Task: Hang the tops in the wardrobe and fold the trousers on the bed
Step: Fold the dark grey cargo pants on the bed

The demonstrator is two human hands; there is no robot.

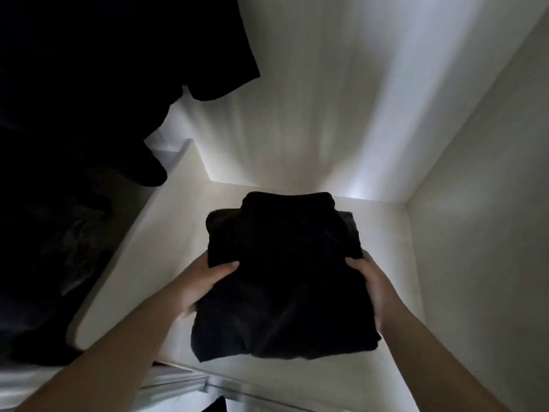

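Head view. Folded dark garments [285, 278]: a stack, too dark to tell layers or kind, low over the white wardrobe shelf [383, 230]; whether it rests on it cannot be told. Hanging dark tops [89, 69]: upper left, cut off by the frame, detail lost in shadow. Left hand [205, 281]: thumb on top of the stack's left edge, fingers hidden beneath. Right hand [371, 281]: grips the right edge, fingers curled onto the cloth.

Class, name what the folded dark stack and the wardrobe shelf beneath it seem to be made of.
Folded dark stack: soft matte cloth, likely cotton knit; it creases and sags between both hands. Wardrobe shelf: smooth off-white board, probably laminate; flat with a soft sheen, no grain visible.
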